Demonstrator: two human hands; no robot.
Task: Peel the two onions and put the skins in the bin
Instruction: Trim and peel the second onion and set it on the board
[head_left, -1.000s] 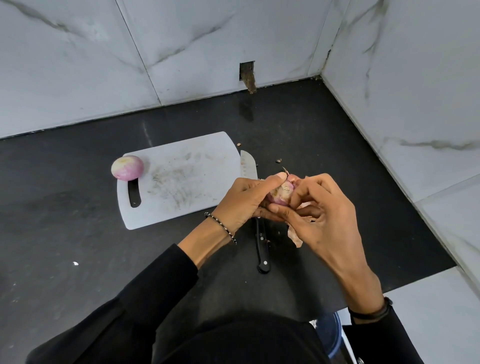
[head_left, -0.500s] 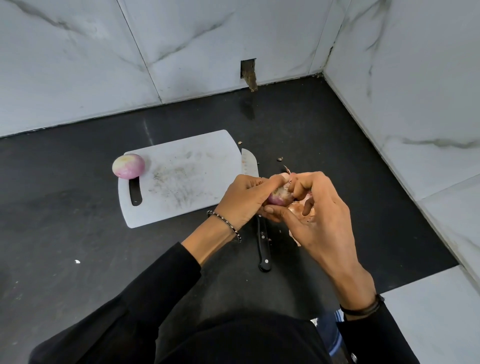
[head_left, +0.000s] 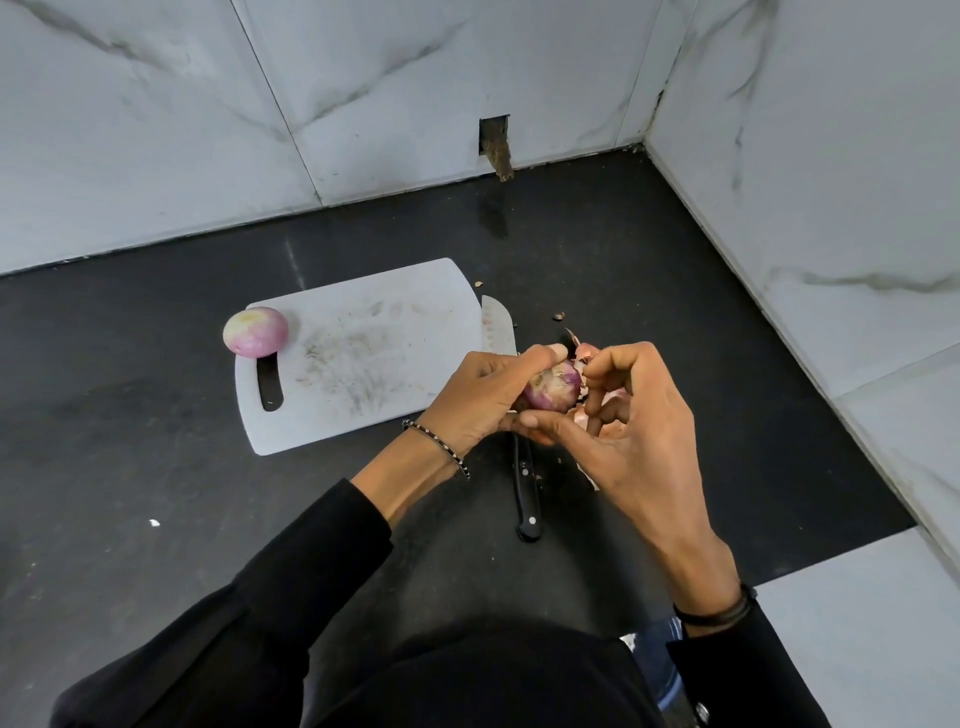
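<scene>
Both hands were up over the dark counter (head_left: 156, 467), just off the right edge of the white cutting board (head_left: 363, 358); the left hand (head_left: 478, 400) had its fingers and thumb curled round the half-peeled onion (head_left: 553, 387), gripping it from the left; purple flesh showed between the two hands, with dry patches on its top. The right hand (head_left: 639, 431) was in tight against it; thumb laid along the underside of the onion, fingers curled in at its right side, and loose skin (head_left: 587, 354) caught among those fingers, pale pink and papery; more of it poked out lower in the palm.

Over on the board's far left corner sat the peeled onion (head_left: 255, 331), smooth, white and pink, partly overhanging the left edge beside the handle slot, well apart from the hands. The knife (head_left: 525, 499) lay on the counter just beside the board's right edge; blade pointing to the far wall, black handle toward the person, its middle hidden under the hands. A few scraps (head_left: 559, 315) dotted the counter beyond the hands.

A beaded bracelet (head_left: 439, 449) ringed the left wrist, a dark band (head_left: 714, 613) the right; black sleeves on both. A blue object (head_left: 660, 660) peeked out below the counter's near edge; what it was, I could not tell.
</scene>
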